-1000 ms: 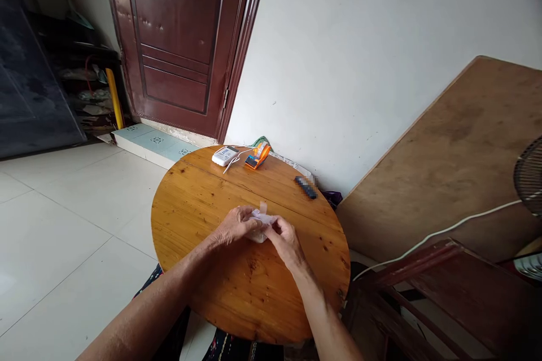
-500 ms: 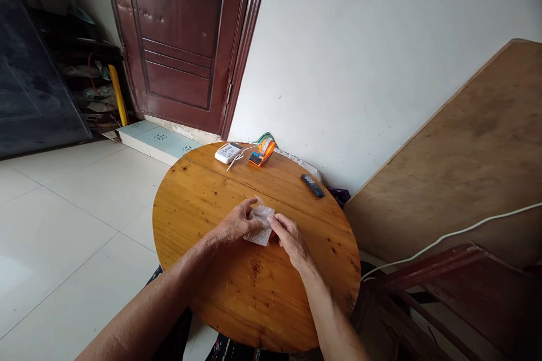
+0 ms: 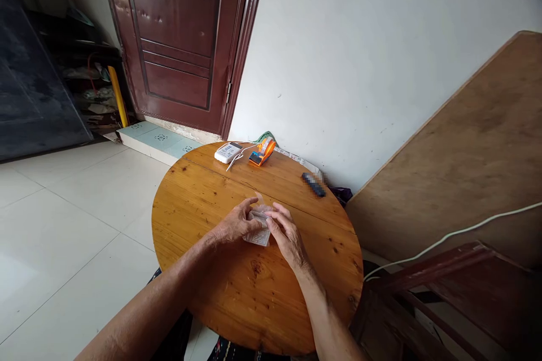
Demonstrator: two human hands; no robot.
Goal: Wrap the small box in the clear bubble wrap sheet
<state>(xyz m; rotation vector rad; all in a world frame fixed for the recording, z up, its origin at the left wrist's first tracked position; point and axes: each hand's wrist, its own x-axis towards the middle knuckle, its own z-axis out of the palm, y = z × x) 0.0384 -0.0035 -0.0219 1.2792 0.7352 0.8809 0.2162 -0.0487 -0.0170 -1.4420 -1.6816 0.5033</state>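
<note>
Item: small clear packet (image 3: pixel 259 235), lying on the round wooden table (image 3: pixel 199 192), near its middle.
Left hand (image 3: pixel 234 228): fingers closed on the packet's left edge.
Right hand (image 3: pixel 288 235): fingertips pinched on its top edge (contents too small to tell).
Technique: probably best to brace the packet against the wood and work it with fingertips only.
Nearby: orange tape dispenser (image 3: pixel 261 155), well apart at the far rim.

White box (image 3: pixel 227 152), orange dispenser (image 3: pixel 261 154), blk stick (image 3: pixel 314 185) on table (image 3: pixel 199 192)
</note>
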